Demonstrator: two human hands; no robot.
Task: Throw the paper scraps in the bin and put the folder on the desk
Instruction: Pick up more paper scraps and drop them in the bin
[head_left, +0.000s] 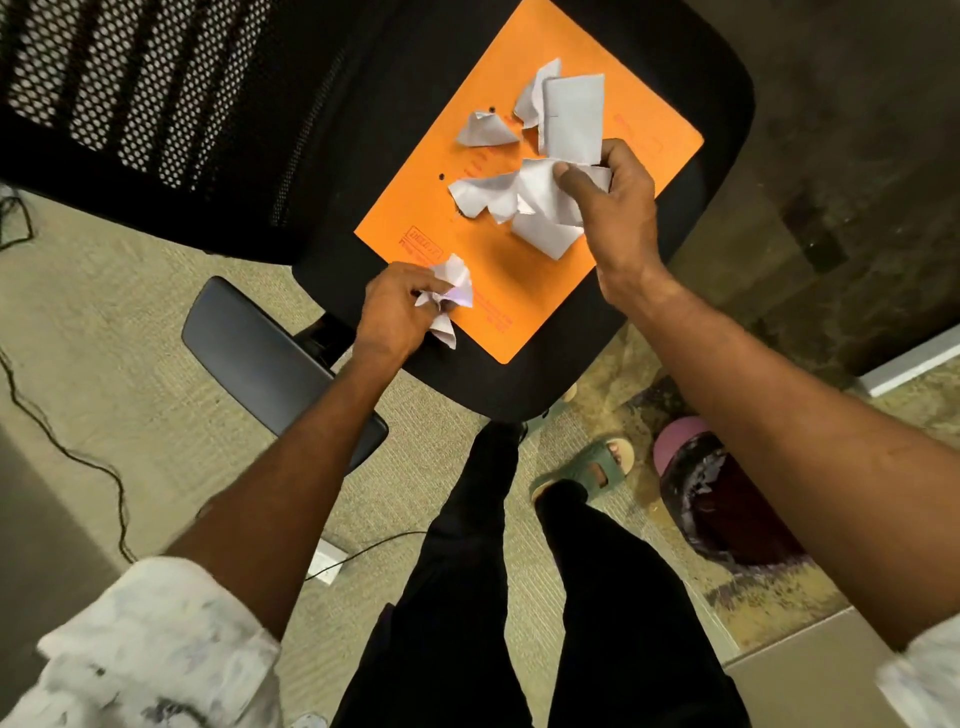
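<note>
An orange folder (524, 275) lies flat on the black seat of an office chair (613, 322). Several white paper scraps lie on it: a small crumpled one (484, 130), a folded one (571, 111) and a larger bunch (524, 200). My right hand (610, 200) grips the right side of that bunch, thumb on top. My left hand (397, 312) is closed on a crumpled scrap (451, 297) at the folder's near left edge. A bin (727, 504) with a dark liner and a purple rim stands on the floor at the right, under my right forearm.
The chair's mesh backrest (156, 98) rises at the upper left and its armrest (270, 364) sticks out beside my left arm. Cables (62, 441) trail over the carpet on the left. My legs and a green sandal (587, 470) are below the seat.
</note>
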